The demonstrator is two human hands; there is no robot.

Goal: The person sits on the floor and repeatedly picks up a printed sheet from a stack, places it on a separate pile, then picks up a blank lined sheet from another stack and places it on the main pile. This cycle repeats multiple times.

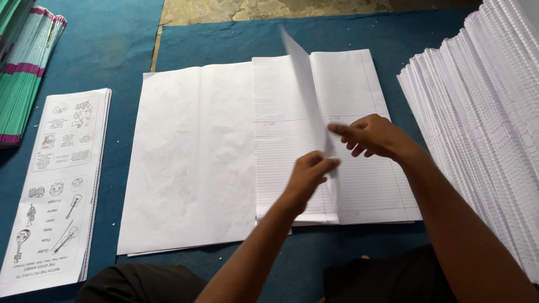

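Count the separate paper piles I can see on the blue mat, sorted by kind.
Ruled sheet piles: 2, the stack under both hands and the fanned stack at right
Plain white sheet piles: 1
Printed picture-sheet piles: 1
Green-edged bundles: 1
Total: 5

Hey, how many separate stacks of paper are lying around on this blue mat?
4: colourful-edged stack far left, printed picture worksheets beside it, plain and ruled white sheets in the middle under both hands, fanned ruled sheets at right. More may lie outside the view.
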